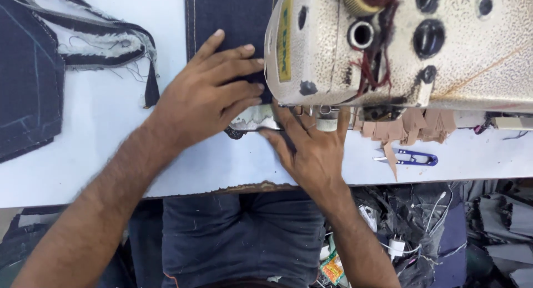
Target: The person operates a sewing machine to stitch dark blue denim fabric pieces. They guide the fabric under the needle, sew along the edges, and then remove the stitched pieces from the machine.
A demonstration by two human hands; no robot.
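I watch left hand (208, 93) flat, fingers spread, pressing dark denim strip (233, 13) beside sewing machine (400, 43). Right hand (313, 149) fingers extended, grasping nothing, steadying fabric under machine head. Step looks like feeding seam; next move needs even, steady push.

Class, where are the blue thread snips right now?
In the head view, the blue thread snips lie on the white table, right of the right hand, beneath brown paper tags.

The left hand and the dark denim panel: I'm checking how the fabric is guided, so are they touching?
Touching. The head view shows the left hand lying flat, fingers spread, on the dark denim panel beside the sewing machine.
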